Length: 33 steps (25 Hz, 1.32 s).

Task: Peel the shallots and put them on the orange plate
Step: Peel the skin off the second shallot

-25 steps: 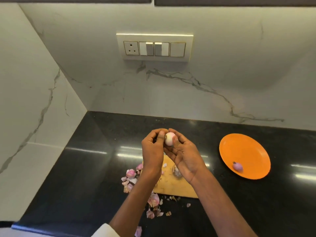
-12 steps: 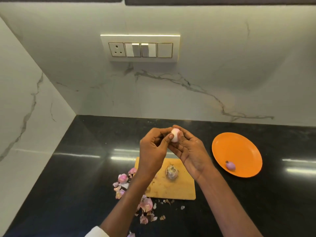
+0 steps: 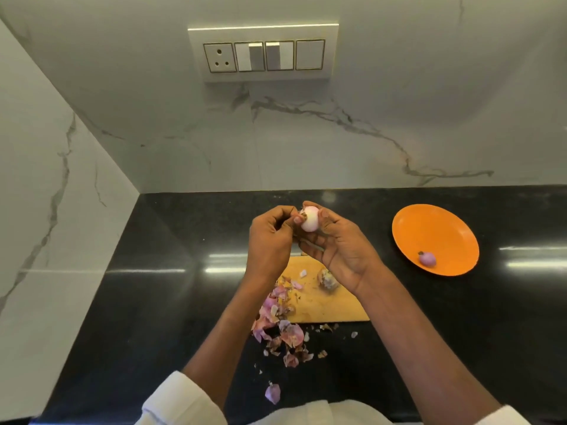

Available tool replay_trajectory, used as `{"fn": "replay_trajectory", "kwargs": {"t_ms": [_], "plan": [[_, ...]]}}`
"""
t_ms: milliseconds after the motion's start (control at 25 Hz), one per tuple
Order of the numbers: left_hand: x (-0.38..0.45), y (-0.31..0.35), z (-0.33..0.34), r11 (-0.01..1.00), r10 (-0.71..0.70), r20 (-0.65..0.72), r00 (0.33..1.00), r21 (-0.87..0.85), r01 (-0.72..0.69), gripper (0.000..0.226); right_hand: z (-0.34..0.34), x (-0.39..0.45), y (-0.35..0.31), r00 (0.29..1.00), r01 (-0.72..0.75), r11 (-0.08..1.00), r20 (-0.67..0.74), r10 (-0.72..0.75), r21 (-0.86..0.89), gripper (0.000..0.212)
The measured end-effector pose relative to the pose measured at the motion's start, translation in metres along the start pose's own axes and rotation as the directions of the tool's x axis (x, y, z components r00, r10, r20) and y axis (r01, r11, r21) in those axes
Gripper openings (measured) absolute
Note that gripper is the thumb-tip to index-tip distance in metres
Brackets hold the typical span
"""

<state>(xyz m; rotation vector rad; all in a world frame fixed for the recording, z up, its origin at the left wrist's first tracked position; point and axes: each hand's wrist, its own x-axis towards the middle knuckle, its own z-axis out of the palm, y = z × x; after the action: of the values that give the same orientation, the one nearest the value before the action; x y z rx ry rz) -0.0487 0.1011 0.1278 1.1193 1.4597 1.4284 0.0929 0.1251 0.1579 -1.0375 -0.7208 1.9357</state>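
A pale, mostly peeled shallot [image 3: 310,219] is held up above the counter by my right hand [image 3: 340,250], fingers curled round it. My left hand [image 3: 270,240] is pressed against its left side, thumb and fingertips pinching a bit of skin at its top. Below my hands lies a wooden cutting board [image 3: 325,305] with one unpeeled, brownish shallot [image 3: 327,280] on it. The orange plate [image 3: 435,234] sits to the right on the black counter and holds one purple peeled shallot [image 3: 427,258].
Pink and brown shallot skins [image 3: 280,329] are heaped at the board's left edge and scattered on the black counter [image 3: 153,302] toward me. Marble walls close the left and back; a switch panel [image 3: 264,53] is on the back wall.
The camera has shifted, so the scene sits further right and lower. Both hands stay on the pale shallot, and my left fingers now pinch skin at its top.
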Motion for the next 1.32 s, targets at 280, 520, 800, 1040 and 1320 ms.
{"fn": "replay_trajectory", "kwargs": {"t_ms": [280,520,800,1040,1320], "plan": [[-0.008,-0.002,-0.006,0.986,-0.035,-0.029,0.999,-0.166,0.03,0.015,-0.004,-0.005,0.006,0.995,0.095,0.993,0.023,-0.097,0.07,0.036],[-0.019,0.009,-0.001,0.933,-0.182,0.012,0.983,-0.315,0.176,0.014,-0.008,-0.019,0.011,0.967,0.254,0.948,0.059,-0.248,-0.189,0.052],[-0.038,0.007,0.012,0.757,-0.48,-0.086,0.873,-0.543,0.363,0.028,-0.016,-0.032,0.036,0.983,0.178,0.984,0.035,-0.178,0.002,0.047],[-0.056,-0.01,0.0,0.871,-0.398,0.015,0.917,-0.308,0.383,0.029,-0.022,-0.037,0.055,0.944,0.311,0.761,0.095,-0.315,-0.57,0.073],[-0.063,-0.017,-0.013,0.504,-0.716,0.039,0.697,-0.661,0.555,0.008,-0.028,-0.047,0.064,0.973,0.227,0.921,0.11,-0.202,-0.316,0.041]]}}
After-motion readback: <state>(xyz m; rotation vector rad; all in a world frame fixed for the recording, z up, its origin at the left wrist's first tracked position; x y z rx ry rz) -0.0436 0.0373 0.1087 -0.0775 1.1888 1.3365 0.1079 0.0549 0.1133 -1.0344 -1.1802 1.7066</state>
